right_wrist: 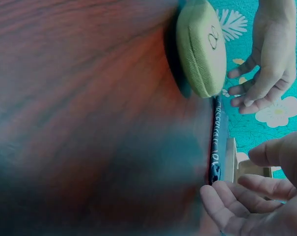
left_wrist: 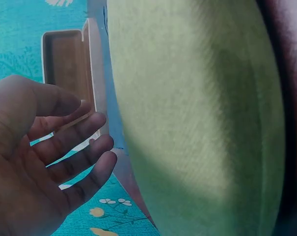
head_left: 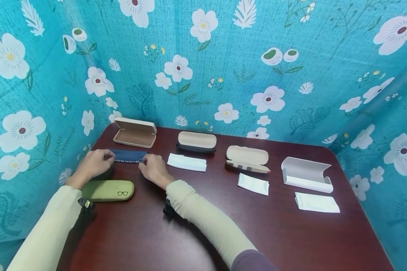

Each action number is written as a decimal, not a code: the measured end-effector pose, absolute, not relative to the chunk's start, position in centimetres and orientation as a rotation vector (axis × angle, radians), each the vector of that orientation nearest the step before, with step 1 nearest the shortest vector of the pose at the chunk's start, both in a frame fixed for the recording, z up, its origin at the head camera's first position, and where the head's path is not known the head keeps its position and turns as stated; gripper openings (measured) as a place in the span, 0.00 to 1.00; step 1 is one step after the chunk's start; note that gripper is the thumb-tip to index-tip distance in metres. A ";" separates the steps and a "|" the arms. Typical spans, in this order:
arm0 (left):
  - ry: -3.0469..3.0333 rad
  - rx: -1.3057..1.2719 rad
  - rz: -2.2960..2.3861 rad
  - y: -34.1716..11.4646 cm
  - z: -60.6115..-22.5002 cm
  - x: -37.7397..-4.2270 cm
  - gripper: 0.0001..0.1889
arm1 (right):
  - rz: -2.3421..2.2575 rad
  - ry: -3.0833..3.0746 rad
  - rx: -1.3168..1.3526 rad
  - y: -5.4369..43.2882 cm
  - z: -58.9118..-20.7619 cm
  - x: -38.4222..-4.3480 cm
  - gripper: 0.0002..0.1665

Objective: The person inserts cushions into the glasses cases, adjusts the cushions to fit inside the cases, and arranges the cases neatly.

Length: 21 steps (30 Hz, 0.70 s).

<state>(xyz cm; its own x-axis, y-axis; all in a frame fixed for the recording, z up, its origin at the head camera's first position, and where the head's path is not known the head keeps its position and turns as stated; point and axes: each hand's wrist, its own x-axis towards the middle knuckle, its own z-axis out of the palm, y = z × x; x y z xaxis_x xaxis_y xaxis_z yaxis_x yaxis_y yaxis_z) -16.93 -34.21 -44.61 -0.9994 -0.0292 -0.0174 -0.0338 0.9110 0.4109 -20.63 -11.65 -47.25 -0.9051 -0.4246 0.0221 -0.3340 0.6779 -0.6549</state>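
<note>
A folded dark blue cloth [head_left: 129,155] with white lettering along its front edge lies on the table at the left. My left hand [head_left: 94,165] is at the cloth's left end, and its fingers look loosely bent with nothing between them in the left wrist view. At the other end is my right hand [head_left: 155,170]; in the right wrist view its thumb stands apart from the fingers, whose tips are right by the cloth's corner. A closed green glasses case [head_left: 110,190] with a glasses print lies just in front of the cloth, partly behind the left wrist.
Behind the cloth sits an open brown-lined glasses case [head_left: 134,137]. Rightward stand more open cases: a black-edged one [head_left: 196,140], a striped one [head_left: 247,155] and a white one [head_left: 306,175]. Folded white cloths [head_left: 187,162] lie before them. A floral curtain [head_left: 224,75] surrounds the table.
</note>
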 end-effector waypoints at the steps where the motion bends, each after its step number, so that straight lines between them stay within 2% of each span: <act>1: 3.054 -0.060 0.660 -34.3 -44.7 -17.1 0.14 | -1.038 2.757 -0.609 -11.7 -47.2 -20.8 0.12; 5: 3.046 -0.089 0.663 -34.6 -45.0 -17.7 0.15 | -1.067 2.740 -0.541 -12.0 -47.0 -21.4 0.11; 11: 3.028 -0.198 0.626 -34.7 -44.9 -19.1 0.16 | -1.004 2.732 -0.478 -12.5 -47.2 -22.3 0.21; 15: 3.007 -0.296 0.578 -34.9 -44.7 -19.8 0.18 | -0.966 2.716 -0.465 -12.9 -47.2 -22.6 0.23; 21: 2.936 -0.408 0.541 -35.8 -45.3 -20.1 0.21 | -0.856 2.746 -0.485 -13.7 -47.3 -22.9 0.22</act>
<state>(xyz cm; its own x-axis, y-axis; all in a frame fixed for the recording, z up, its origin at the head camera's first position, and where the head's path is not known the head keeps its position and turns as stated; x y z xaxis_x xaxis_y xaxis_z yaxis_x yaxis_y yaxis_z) -20.10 -35.79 -45.28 -0.9553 -0.2395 -0.1735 -0.2856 0.8992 0.3314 -22.92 -13.71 -47.33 -0.9203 -0.3746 -0.1132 -0.2439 0.7752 -0.5827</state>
